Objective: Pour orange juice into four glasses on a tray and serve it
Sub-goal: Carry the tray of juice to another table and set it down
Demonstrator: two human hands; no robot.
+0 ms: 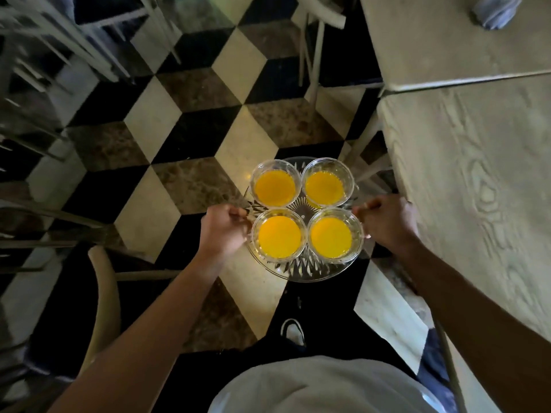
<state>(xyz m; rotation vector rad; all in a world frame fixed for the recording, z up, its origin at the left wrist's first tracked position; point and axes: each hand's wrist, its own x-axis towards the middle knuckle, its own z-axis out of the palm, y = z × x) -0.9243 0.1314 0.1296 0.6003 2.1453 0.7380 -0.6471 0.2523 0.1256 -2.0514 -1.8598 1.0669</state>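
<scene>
The left hand [222, 231] curls its fingers round the left rim of the glass tray [301, 271], and the right hand [387, 223] grips the opposite rim in the same way, so the tray hangs level between them, carried in the air above the chequered floor [179, 120]. On the tray stand four glasses [304, 210], packed close in a square and touching or nearly so, each holding orange juice [279, 240] to well below its rim. The pouring looks done; what remains is the serving.

By the look of it the load is heavy for its size, stiff, brittle and slick: cut glass on cut glass, with liquid that will slosh if the tray tips. Two opposed holds on the rim, as here, seem the right place to take it. The wooden table [477, 162] lies just beside the tray on the right, a white chair [316, 28] beyond it.
</scene>
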